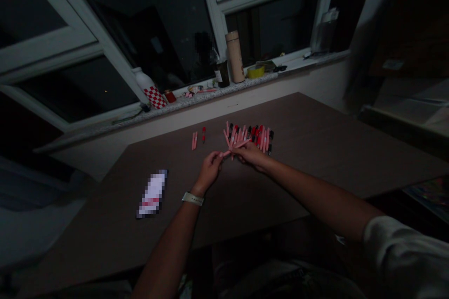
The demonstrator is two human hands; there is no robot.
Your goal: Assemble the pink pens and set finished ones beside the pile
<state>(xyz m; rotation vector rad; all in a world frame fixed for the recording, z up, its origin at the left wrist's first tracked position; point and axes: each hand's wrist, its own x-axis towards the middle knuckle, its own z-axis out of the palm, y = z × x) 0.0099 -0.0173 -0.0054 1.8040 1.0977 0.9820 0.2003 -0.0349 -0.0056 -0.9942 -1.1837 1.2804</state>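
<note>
My left hand (211, 167), with a pale watch on its wrist, is closed on the left end of a pink pen (242, 143). On the same pen, nearer its right end, the fingers of my right hand (253, 156) are closed too. Whether it is one pen or two pieces meeting, I cannot tell. Just beyond both hands lies a row of pink, red and black pens (261, 138) on the brown table (266, 201). Left of that row are two pink pens (194, 141) side by side and a red-and-black pen (204, 134).
A blurred-out phone-shaped object (153, 194) lies on the table at left. Along the window sill stand a red-checked white bottle (150, 88), a red jar (170, 96), a dark bottle (222, 74), a beige flask (235, 56) and a yellow tape roll (256, 72).
</note>
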